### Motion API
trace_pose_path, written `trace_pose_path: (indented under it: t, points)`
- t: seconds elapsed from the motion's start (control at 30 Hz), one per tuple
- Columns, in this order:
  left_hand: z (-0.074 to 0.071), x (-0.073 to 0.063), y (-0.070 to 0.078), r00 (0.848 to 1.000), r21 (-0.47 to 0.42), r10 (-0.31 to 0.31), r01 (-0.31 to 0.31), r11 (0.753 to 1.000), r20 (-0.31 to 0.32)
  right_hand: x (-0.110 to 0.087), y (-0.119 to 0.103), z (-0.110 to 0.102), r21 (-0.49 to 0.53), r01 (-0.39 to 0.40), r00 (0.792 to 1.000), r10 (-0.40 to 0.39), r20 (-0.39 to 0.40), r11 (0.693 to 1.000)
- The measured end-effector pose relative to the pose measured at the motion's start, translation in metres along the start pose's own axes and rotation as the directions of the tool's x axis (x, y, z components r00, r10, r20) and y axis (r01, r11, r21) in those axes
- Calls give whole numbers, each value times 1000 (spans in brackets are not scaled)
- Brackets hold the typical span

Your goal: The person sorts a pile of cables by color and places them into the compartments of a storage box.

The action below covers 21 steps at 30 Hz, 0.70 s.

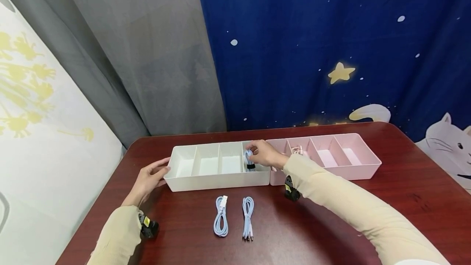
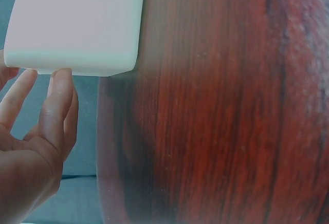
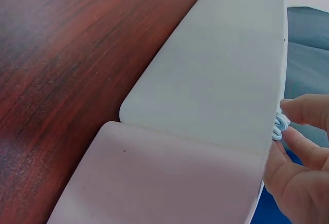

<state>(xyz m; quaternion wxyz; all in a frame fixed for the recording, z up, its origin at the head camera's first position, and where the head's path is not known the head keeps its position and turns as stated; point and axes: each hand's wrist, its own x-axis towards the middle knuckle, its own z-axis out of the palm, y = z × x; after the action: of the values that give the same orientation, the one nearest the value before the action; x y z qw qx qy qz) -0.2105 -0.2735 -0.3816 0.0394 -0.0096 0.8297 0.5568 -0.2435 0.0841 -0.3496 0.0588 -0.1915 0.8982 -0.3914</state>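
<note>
My right hand (image 1: 268,153) pinches a coiled light-blue cable (image 1: 249,159) with a black strap, inside the right-end compartment of the white divided box (image 1: 220,182). In the right wrist view, loops of that cable (image 3: 279,127) show between thumb and fingers just past the box's rim. My left hand (image 1: 150,180) is at the box's left end, and its extended fingers (image 2: 57,106) touch the end wall in the left wrist view. Two more coiled light-blue cables lie on the table in front of the box, one with a white plug (image 1: 220,218), the other (image 1: 248,216) beside it.
A pink divided box (image 1: 331,171) stands end to end with the white one, with a pale pink cable (image 1: 296,150) in one compartment. Both boxes sit on a dark red wooden table (image 1: 184,232). Grey and blue star-patterned curtains (image 1: 279,72) hang behind the table.
</note>
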Motion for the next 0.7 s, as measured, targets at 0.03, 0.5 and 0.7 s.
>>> trace_pose_path:
  t: [0.03,0.5,0.7]
  points:
    - [0,0,0,1000,1,2,-2,1000,-1,-1,0,0,-1,7,1000,-7,-2,1000]
    - [0,0,-2,1000,-7,10,-10,1000,4,-8,0,-11,29,28,1000,-28,-11,999]
    - [0,0,-2,1000,-7,11,-11,1000,5,-12,-4,-16,65,19,1000,-18,-11,998]
